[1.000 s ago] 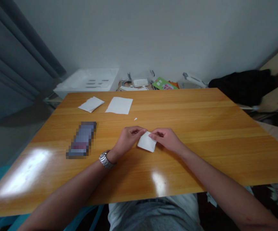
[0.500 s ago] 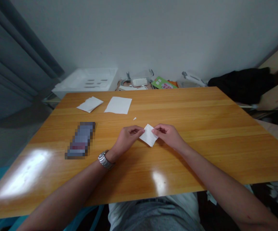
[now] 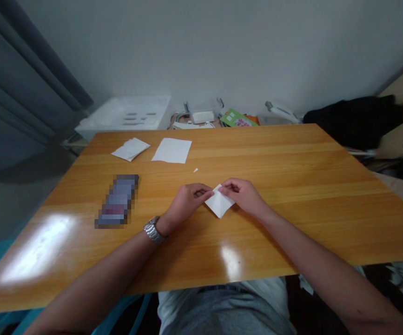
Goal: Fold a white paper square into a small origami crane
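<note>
A small folded piece of white paper (image 3: 220,205) is held between my two hands above the middle of the table, one corner pointing toward me and a crease running down its centre. My left hand (image 3: 191,199) pinches its left upper edge between thumb and fingers. On the opposite side my right hand (image 3: 242,194) grips the right upper edge the same way. The undersides of the fingers are hidden behind the paper. A tiny white scrap (image 3: 195,170) lies on the wood just beyond the hands.
A flat white sheet (image 3: 172,150) and a folded paper stack (image 3: 130,149) lie at the back left of the wooden table (image 3: 292,163). A pixelated phone-shaped object (image 3: 118,201) rests left of my hands. Behind stand a white foam tray (image 3: 100,122) and a green booklet (image 3: 236,118).
The paper has shifted slightly toward me and its faces have spread, so a centre crease now shows. Both hands still hold it, with the left moved a little to the right.
</note>
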A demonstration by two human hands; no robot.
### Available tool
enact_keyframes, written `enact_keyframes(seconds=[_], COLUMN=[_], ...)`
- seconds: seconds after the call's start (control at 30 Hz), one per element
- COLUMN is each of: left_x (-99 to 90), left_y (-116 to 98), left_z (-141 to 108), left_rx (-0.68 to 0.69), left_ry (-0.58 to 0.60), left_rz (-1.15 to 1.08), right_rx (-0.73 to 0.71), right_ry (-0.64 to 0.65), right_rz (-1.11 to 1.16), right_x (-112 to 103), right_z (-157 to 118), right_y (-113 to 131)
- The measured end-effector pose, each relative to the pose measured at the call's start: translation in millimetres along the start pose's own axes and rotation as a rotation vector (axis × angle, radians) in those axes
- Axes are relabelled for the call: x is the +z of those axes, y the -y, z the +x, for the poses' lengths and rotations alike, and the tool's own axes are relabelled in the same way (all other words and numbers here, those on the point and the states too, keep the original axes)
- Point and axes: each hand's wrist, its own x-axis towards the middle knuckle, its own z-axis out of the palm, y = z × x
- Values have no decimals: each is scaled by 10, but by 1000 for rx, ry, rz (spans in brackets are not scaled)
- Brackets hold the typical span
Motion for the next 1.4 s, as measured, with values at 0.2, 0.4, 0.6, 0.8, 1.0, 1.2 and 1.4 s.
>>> enact_keyframes(seconds=[0.2, 0.4, 0.6, 0.8, 1.0, 1.2, 1.4], left_x=[-41, -60, -52, -57, -26, -40, -2], left_y=[70, 92, 114, 73, 77, 123, 177], left_z=[3, 9, -6, -22, -33, -46, -50], left_rx=[239, 499, 539, 488, 427, 416, 382], left_ry=[0, 172, 278, 224, 195, 169, 185], left_rz=[241, 495, 592, 699, 730, 740, 725], right_rx=[-57, -225, -251, -316, -464, -459, -440], right_ry=[-72, -110, -111, -134, -15, 94, 111], right_rz=[-195, -505, -633, -627, -793, -902, -946], right_x=[-93, -152, -144, -211, -226, -204, -194], right_z=[49, 85, 114, 74, 23, 21, 25], right_y=[-70, -37, -46, 39, 17, -57, -49])
